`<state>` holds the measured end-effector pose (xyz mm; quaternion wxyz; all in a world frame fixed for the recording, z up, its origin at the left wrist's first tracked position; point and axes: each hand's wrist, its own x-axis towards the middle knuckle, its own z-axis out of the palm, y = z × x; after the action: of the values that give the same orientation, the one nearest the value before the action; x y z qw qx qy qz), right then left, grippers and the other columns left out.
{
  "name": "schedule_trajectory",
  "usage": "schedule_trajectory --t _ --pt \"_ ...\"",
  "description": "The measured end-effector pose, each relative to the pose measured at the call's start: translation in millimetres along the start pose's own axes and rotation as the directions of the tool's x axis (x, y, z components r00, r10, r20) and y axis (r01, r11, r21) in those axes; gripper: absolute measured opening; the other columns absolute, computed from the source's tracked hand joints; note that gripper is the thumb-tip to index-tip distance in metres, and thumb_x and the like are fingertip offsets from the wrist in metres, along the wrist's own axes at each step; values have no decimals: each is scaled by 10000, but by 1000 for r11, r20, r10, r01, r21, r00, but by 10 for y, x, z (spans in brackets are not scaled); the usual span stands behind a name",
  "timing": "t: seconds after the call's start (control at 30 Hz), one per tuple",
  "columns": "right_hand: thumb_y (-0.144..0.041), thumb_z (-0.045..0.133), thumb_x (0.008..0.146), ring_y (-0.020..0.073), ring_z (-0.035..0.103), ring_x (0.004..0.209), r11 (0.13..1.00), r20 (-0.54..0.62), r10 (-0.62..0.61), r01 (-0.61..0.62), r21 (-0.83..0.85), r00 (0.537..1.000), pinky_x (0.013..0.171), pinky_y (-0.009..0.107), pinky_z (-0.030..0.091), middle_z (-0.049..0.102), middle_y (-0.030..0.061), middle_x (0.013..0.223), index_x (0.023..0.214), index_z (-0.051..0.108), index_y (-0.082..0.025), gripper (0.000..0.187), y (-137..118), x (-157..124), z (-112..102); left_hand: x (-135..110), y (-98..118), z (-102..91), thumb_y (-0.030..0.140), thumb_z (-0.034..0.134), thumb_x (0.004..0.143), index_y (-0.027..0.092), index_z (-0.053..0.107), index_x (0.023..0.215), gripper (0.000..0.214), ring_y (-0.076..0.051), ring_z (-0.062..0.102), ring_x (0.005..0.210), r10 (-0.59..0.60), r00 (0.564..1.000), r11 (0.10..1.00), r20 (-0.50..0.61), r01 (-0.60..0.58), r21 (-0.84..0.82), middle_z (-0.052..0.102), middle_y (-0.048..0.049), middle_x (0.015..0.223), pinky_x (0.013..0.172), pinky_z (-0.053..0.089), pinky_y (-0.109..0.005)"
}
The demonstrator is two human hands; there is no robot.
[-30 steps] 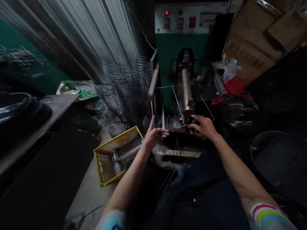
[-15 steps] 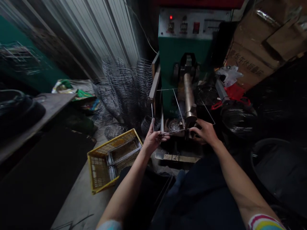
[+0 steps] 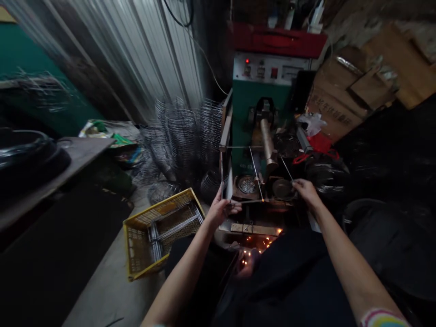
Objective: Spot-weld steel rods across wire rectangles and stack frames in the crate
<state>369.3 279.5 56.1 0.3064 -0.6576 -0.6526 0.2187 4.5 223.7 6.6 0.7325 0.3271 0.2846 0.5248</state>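
Observation:
My left hand (image 3: 220, 211) grips the near left corner of a thin metal wire frame (image 3: 256, 172), some fingers spread beneath it. At its right side, my right hand (image 3: 307, 193) pinches the wire between thumb and fingers. A rod crosses the frame's middle, and an orange glow shows where it meets the near wire. The frame lies in front of a green spot welding machine (image 3: 240, 100), under its thick metal arm (image 3: 268, 138). Sparks (image 3: 248, 253) scatter below, near my lap. A dish of small metal bits (image 3: 247, 185) sits just behind the near wire.
A yellow plastic crate (image 3: 136, 250) with bent wire pieces stands on the floor at left. Stacks of wire rings (image 3: 180, 131) lean near the corrugated wall. Cardboard boxes (image 3: 335, 104) and a red bag (image 3: 320, 144) are at right. A bench (image 3: 88, 147) juts in from the left.
My right hand has moved right, from beside the machine's arm tip to the frame's right side. An orange glow and sparks have appeared. The camera view has tilted up; my left hand keeps its grip.

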Motion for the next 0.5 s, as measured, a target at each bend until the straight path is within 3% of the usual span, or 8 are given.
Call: schedule_trajectory --t 0.03,0.1,0.2,0.27,0.37,0.43,0.5 --pt "-593 431 864 179 585 457 999 41 25 -26 45 999 415 283 448 628 58 618 894 595 -151 473 55 -263 53 -219 -48 -44 166 617 806 273 -111 1528 1031 -246 736 711 -30 1000 1000 -8 30 10 752 -85 791 566 554 -277" --pt "-642 545 776 166 574 447 932 223 161 -223 287 961 363 245 400 602 18 626 898 548 -179 479 187 -920 199 -715 -140 -174 190 607 842 290 -88 1533 984 -237 730 718 -105 994 993 -21 106 44 747 -94 826 575 543 -279" --pt "-628 619 754 191 650 628 823 378 242 -395 408 894 421 226 442 605 13 708 864 519 -208 445 290 -2026 458 -1418 -155 -420 215 626 854 299 65 1546 895 -247 718 843 -228 973 968 -41 231 103 723 -143 1018 674 545 -311" --pt "-607 622 775 190 662 677 749 522 211 -480 457 827 502 249 489 610 9 746 861 512 -217 414 239 -2639 606 -1714 -57 -553 197 664 825 269 214 1531 840 -253 697 929 -300 953 944 -31 301 132 684 -165 1137 772 537 -337" --pt "-586 592 816 183 661 692 695 598 179 -531 485 781 575 270 504 597 0 759 850 501 -225 374 113 -3140 702 -1782 166 -603 266 719 795 249 282 1511 839 -225 694 864 -343 939 927 19 335 171 646 -187 1213 762 536 -330" --pt "-569 567 839 194 660 707 728 549 201 -498 471 811 589 283 505 596 4 770 846 504 -228 347 94 -3184 648 -1618 342 -507 408 722 787 245 266 1512 871 -173 678 731 -304 952 943 38 295 156 643 -193 1213 699 541 -313" --pt "-519 535 875 207 656 727 821 421 185 -375 431 888 631 308 507 611 15 777 848 522 -232 288 143 -3037 504 -1360 571 -310 583 648 788 230 290 1497 869 -126 627 603 -229 973 967 24 225 118 670 -175 1148 654 545 -317"
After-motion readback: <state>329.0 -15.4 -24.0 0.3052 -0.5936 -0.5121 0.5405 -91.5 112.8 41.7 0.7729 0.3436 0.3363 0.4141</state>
